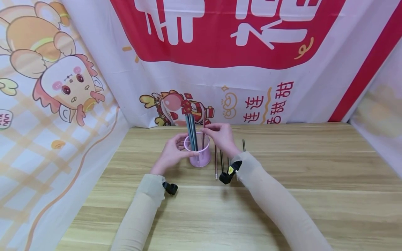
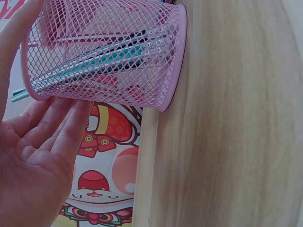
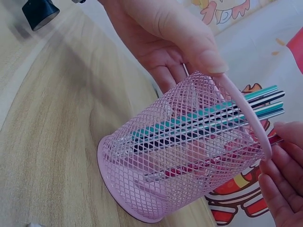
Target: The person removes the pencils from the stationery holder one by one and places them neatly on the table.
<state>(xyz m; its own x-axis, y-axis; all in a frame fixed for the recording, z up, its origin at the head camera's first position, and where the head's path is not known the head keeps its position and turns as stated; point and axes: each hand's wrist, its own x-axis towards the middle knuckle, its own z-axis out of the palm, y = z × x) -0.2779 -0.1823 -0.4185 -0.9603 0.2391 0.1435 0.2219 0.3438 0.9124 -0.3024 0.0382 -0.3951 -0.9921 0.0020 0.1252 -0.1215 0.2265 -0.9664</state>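
Note:
A pink mesh pencil holder (image 1: 201, 158) stands upright on the table. My left hand (image 1: 171, 151) holds it from the left, thumb at the rim and fingers around the far side, as the left wrist view also shows. Inside leans a bundle of teal, black and silvery pencils (image 3: 189, 124), eraser ends down. With thumb and fingertips, my right hand (image 1: 223, 136) pinches a red pencil (image 3: 213, 163) near its top at the rim. That pencil's eraser end is inside the holder, apart from the bundle.
Right of the holder, a reddish pencil (image 1: 216, 164) and several dark ones (image 1: 244, 144) lie on the wooden table (image 1: 282, 209), partly hidden by my right wrist and its black camera (image 1: 225, 177). A printed cloth (image 1: 251, 80) hangs behind the table's back edge.

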